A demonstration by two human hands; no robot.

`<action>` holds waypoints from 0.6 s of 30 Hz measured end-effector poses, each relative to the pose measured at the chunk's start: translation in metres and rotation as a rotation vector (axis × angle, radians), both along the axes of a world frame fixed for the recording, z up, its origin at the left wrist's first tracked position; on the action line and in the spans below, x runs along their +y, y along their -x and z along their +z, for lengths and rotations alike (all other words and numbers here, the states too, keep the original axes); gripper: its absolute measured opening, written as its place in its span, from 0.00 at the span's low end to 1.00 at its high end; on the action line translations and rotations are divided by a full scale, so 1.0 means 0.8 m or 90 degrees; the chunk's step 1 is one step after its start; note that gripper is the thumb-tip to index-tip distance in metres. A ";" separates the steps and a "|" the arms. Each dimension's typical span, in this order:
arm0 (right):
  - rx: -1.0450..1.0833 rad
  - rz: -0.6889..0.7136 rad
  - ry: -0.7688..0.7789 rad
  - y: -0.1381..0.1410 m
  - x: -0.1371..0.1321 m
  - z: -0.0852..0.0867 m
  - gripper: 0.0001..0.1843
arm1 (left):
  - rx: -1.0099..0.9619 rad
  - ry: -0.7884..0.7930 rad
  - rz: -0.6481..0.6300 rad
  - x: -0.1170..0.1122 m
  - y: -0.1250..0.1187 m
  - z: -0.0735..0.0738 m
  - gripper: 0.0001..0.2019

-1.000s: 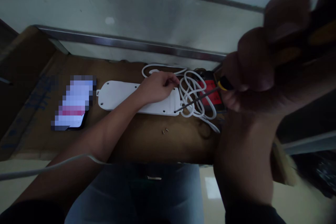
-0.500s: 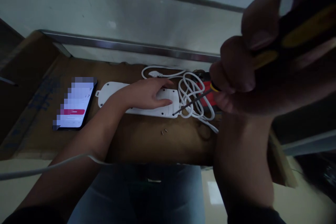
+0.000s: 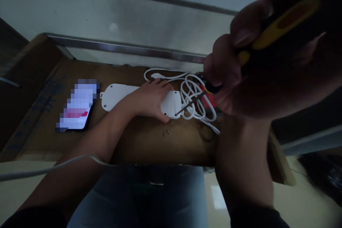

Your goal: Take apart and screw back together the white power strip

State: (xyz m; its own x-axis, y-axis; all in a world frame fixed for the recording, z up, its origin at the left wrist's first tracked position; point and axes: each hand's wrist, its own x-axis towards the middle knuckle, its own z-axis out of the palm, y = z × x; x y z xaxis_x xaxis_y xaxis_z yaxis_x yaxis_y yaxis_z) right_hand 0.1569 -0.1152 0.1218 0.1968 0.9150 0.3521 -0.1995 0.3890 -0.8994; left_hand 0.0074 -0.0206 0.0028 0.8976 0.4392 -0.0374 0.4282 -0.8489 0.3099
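Observation:
A white power strip [image 3: 120,94] lies underside up, with small dark screw holes along its edges. My left hand [image 3: 152,98] grips it across the width, thumb at the near edge and fingers over the far one. In my right hand [image 3: 240,82] is a screwdriver with a black and yellow handle [image 3: 285,25], slanting down to the left. Its tip meets the hole at the strip's near right corner. Two small screws [image 3: 166,133] lie on the cardboard just in front of the strip.
The strip's white cord [image 3: 191,92] is coiled at its right end, its plug [image 3: 157,76] behind. A red object [image 3: 208,99] shows partly beneath the coil. A lit phone [image 3: 76,114] lies left on the cardboard [image 3: 139,146]. Another pale cable [image 3: 66,162] crosses near my left forearm.
My left hand has gone from lying on the strip with fingers spread to gripping both its edges. My right hand and the screwdriver handle have shifted left; the tip stays at the corner hole.

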 end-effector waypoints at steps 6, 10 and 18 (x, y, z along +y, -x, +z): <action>0.091 -0.076 -0.091 0.009 -0.004 -0.008 0.27 | 0.027 -0.003 0.007 -0.005 -0.004 0.003 0.45; -0.027 -0.017 -0.031 0.006 -0.001 -0.008 0.19 | 0.008 0.004 0.008 -0.006 -0.003 0.002 0.47; 0.036 0.013 -0.078 0.006 0.000 -0.020 0.25 | -0.012 0.026 0.011 -0.005 -0.004 -0.001 0.48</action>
